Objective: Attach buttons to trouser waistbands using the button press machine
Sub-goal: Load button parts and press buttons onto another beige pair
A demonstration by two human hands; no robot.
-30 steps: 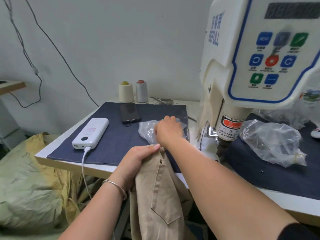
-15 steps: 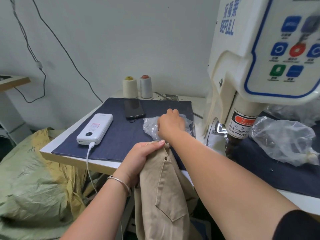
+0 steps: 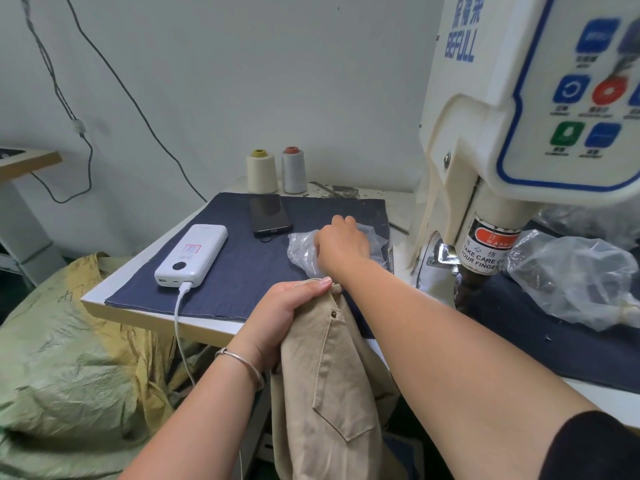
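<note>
- Right hand [image 3: 341,245], knuckles up, reaches into the small crumpled clear plastic bag [image 3: 301,249] on the dark blue cloth mat [image 3: 242,271]; its fingertips are buried in the film, so I cannot tell whether they have pinched a button or are only feeling for one.
- Left hand [image 3: 287,306] is clamped on the top edge of the beige cotton trousers [image 3: 329,375], thumb laid across the waistband at the table's near edge — the rest of the garment hangs down off the table between the two forearms.
- One small round metal stud [image 3: 333,312] already shows on the cloth just below the thumb; no loose button is visible.
- Step in hand, as I judge it: fetching a button before loading the press.
- To do it well, pick a single piece rather than a cluster, and turn it face-correct while lifting it out, so no fumbling happens beside the die.
- Keep the left grip firm so that the waistband does not slide off the edge; the weight of the hanging legs will pull it down.
- White button press machine [image 3: 485,150] stands to the right, its head [image 3: 467,289] near the right forearm and labelled with a finger warning — bring the waistband in flat, fingers well apart from the punch.
- Larger clear plastic bag [image 3: 571,282] lies beyond the machine head; its contents are too blurred to name.
</note>
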